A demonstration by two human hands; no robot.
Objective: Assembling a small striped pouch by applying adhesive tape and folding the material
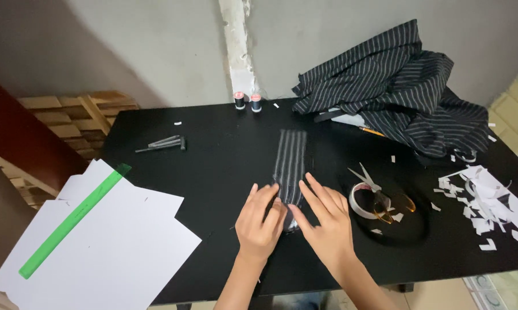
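Both hands, left hand (260,221) and right hand (326,221), press flat, seemingly ungripping, on the striped fabric strip's (290,161) near end.

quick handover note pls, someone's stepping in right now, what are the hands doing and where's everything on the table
Left hand: flat, fingers pressing the near end of the striped fabric strip. No closed grip.
Right hand: flat on the same end, fingers spread.
Strip lies lengthwise at the centre of the black table, far end smooth.
Scissors lie across a tape roll right of the hands; paper scraps further right; striped cloth pile far right.
White sheets with green ruler left; two thread spools at the back.
Near end being flattened; nothing visibly cut or taped.
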